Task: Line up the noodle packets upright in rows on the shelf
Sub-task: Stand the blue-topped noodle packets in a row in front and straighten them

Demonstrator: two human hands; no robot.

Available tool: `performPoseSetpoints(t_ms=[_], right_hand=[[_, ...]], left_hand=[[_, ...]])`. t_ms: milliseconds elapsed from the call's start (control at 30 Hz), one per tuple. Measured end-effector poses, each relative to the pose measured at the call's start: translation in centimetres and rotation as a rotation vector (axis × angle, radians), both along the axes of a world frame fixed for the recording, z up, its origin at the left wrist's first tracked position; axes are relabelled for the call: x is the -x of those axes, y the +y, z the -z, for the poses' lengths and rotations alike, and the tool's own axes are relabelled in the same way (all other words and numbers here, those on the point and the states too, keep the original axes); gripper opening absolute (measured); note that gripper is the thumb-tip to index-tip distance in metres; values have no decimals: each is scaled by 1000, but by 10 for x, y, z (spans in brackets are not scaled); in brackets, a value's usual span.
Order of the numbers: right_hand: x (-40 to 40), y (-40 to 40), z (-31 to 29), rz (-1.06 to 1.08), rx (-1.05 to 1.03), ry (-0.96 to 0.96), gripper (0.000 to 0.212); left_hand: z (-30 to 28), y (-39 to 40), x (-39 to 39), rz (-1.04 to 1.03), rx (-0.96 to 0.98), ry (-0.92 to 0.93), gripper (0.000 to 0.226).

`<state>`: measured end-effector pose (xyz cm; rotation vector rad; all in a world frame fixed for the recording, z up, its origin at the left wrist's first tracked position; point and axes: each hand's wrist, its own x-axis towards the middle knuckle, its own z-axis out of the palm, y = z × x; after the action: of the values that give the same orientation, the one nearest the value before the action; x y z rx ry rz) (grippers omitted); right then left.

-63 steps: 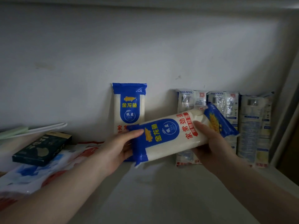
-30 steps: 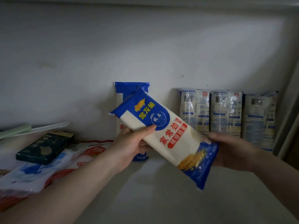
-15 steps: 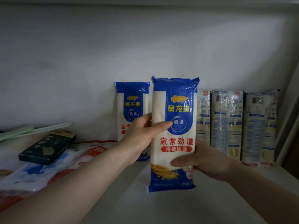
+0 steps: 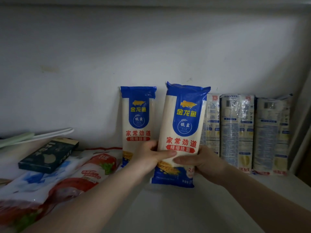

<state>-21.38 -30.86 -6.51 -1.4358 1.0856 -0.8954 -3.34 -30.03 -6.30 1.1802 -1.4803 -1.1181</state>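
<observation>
A blue-and-white noodle packet [image 4: 182, 125] stands upright, leaning slightly right, front label facing me, its bottom edge on the white shelf [image 4: 185, 209]. My left hand [image 4: 151, 157] grips its lower left side and my right hand [image 4: 200, 161] grips its lower right side. Just left of it a matching packet [image 4: 138, 118] stands upright against the back wall. To the right, three packets stand in a row with their backs showing: the first [image 4: 212, 121] partly hidden by the held packet, then the second [image 4: 237, 130] and the third [image 4: 271, 133].
On the left lie flat red-white-blue bags [image 4: 55, 179] with a dark box [image 4: 48, 154] on top, and pale flat items [image 4: 35, 135] behind. The shelf's side wall [image 4: 301, 125] closes in the right end. The back wall [image 4: 151, 47] is just behind the packets.
The held packet has been turned from lying sideways to upright and moved back toward the wall, between the left packet and the right row. Both hands have slid down to its lower part.
</observation>
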Motion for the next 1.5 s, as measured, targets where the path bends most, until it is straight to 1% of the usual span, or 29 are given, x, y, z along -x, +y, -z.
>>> performPoseSetpoints(t_ms=[67,167,400,500,567,600,667,733,833,933,1033,1233,1400,1500], right_hand=[[-3,-4,3,38,-14,3,46],[-9,-8,3,68,4,48,50],[-23,-18,3,230,76,75,30],[-26,-16,4,265,98,138,27],[-26,-11,1,260,104,215,26],[-27,-9,0,250,104,253,26],[-29,-5,2,247,115,290,33],[-32,-2,8,290,141,308,40],[-39,2,21,372,183,268,51],[-45,4,29,413,160,260,48],[-45,5,34,415,173,293,45],[-41,8,37,390,207,226,55],[-37,4,41,374,222,188,49],[-35,2,43,367,227,144,50]], left_hand=[[2,-5,-3,-17,-8,-3,30],[6,-12,-4,-45,-5,5,30],[14,-27,3,-175,34,29,24],[19,-25,4,-191,63,-3,23],[23,-23,2,-167,68,-42,29],[25,-21,-1,-154,67,-55,33],[33,-15,-5,-134,75,-76,42],[44,-9,-8,-126,106,-103,44],[56,-3,-6,-144,169,-113,47],[58,-3,-4,-162,197,-110,48],[58,0,-3,-172,231,-122,47],[60,2,-3,-202,239,-112,49],[59,-1,-3,-214,254,-106,43],[59,-2,2,-260,271,-85,40]])
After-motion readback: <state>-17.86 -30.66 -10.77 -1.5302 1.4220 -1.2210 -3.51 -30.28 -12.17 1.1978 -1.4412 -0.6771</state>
